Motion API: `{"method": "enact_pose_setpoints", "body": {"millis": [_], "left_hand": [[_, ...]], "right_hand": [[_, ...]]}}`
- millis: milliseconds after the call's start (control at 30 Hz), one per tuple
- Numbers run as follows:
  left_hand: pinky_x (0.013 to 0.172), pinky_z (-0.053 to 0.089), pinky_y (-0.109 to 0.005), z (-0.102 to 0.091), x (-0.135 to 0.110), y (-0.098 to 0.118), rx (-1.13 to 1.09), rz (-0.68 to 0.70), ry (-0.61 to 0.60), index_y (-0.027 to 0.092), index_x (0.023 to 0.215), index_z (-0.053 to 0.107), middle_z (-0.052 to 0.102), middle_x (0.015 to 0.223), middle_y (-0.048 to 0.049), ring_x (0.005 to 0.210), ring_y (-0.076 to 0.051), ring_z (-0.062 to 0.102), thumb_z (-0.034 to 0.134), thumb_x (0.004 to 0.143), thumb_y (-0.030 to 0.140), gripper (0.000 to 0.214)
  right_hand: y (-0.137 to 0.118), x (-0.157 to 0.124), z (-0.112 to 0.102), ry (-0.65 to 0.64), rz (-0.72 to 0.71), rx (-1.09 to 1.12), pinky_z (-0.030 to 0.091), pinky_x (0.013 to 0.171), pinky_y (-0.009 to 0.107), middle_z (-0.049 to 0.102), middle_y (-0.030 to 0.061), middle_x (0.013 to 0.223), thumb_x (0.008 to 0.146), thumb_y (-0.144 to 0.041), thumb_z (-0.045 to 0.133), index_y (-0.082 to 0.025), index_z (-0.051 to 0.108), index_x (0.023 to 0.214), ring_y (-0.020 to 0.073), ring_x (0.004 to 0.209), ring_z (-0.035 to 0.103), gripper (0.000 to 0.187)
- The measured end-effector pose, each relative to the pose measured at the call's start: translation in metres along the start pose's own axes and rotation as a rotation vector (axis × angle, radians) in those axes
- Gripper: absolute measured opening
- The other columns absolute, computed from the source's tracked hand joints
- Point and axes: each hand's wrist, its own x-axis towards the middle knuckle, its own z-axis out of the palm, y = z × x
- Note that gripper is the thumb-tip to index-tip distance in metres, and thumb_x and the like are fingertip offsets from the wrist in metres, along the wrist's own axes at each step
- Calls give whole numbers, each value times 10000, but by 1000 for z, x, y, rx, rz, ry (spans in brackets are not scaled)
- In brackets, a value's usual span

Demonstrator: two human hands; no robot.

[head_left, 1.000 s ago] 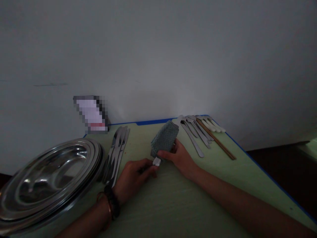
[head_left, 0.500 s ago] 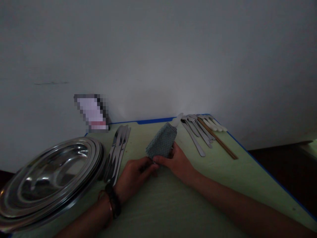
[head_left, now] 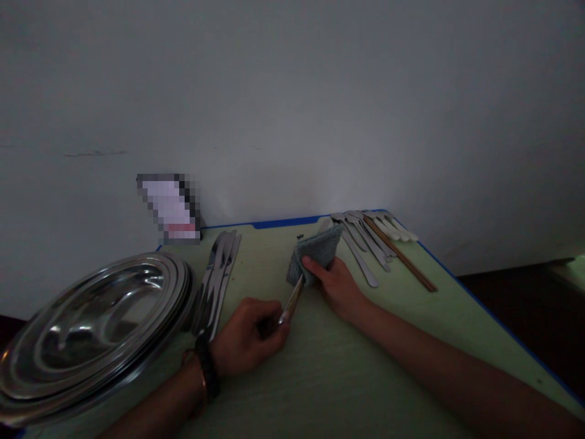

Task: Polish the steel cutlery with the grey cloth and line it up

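Observation:
My left hand (head_left: 247, 338) is closed around the handle end of a slim utensil (head_left: 292, 300) near the middle of the pale green table (head_left: 329, 378). The utensil slants up and to the right into a grey-blue cloth (head_left: 315, 256). My right hand (head_left: 336, 285) pinches that cloth around the utensil's far end, which is hidden inside it. A dark bracelet sits on my left wrist.
Stacked steel compartment plates (head_left: 86, 332) fill the left side. A row of steel knives (head_left: 216, 281) lies beside them. More cutlery (head_left: 365, 244) and wooden chopsticks (head_left: 402, 257) lie at the back right. A blurred card (head_left: 171, 209) leans on the white wall. The table's blue right edge drops off.
The cloth has slid from near my left hand up toward the utensil's far end, baring the shaft. My right hand moved away with it; my left hand drew back slightly.

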Motion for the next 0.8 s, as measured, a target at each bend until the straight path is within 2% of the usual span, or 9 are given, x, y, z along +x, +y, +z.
{"method": "enact_pose_setpoints", "body": {"millis": [133, 233, 400, 467, 567, 700, 800], "left_hand": [[433, 224, -193, 1, -2, -3, 5, 13, -73, 178, 526, 366, 295, 491, 75, 449, -64, 284, 446, 762, 267, 265], [444, 251, -192, 1, -3, -2, 8, 21, -106, 173, 567, 425, 346, 513, 68, 462, -70, 331, 448, 775, 263, 227], [520, 371, -203, -1, 0, 2, -86, -23, -71, 157, 824, 553, 596, 691, 6, 575, -114, 509, 418, 809, 264, 173], [536, 387, -208, -1, 3, 2, -126, -57, -36, 156, 900, 550, 633, 728, -1, 596, -121, 532, 405, 828, 274, 200], [510, 369, -205, 0, 6, 1, -115, -140, 21, 164, 892, 554, 600, 624, 33, 547, -114, 514, 401, 863, 324, 222], [507, 365, -202, 2, 8, -2, -104, -192, 68, 171, 742, 534, 521, 579, 49, 535, -105, 491, 389, 888, 386, 297], [516, 365, -204, 2, 7, -3, -87, -168, 66, 175, 700, 512, 517, 595, 47, 549, -105, 491, 384, 894, 385, 314]], "right_hand": [[-3, 14, -7, 103, 10, 163, 486, 689, 276, 698, 6, 810, 624, -310, 710, -190, 656, 815, 137, 720, 620, 232], [-7, 15, -8, 107, 29, 205, 490, 667, 262, 695, -8, 787, 607, -288, 722, -199, 652, 818, 131, 704, 616, 240], [-9, 6, -7, -12, 8, 56, 491, 715, 276, 692, 13, 855, 614, -298, 718, -192, 653, 830, 146, 752, 619, 249], [-11, 3, -6, -73, -20, -43, 487, 721, 280, 690, 13, 841, 609, -284, 722, -189, 649, 830, 150, 754, 616, 251], [-13, 1, -4, -117, -28, -86, 484, 749, 289, 686, 10, 855, 577, -251, 746, -197, 637, 864, 154, 780, 613, 312], [-12, 8, -3, -131, 69, 230, 488, 795, 339, 683, 27, 905, 682, -423, 640, -215, 625, 895, 184, 868, 615, 298], [-12, 16, -5, -14, 155, 491, 508, 761, 368, 691, 23, 850, 742, -502, 530, -233, 620, 865, 205, 893, 619, 309]]}}
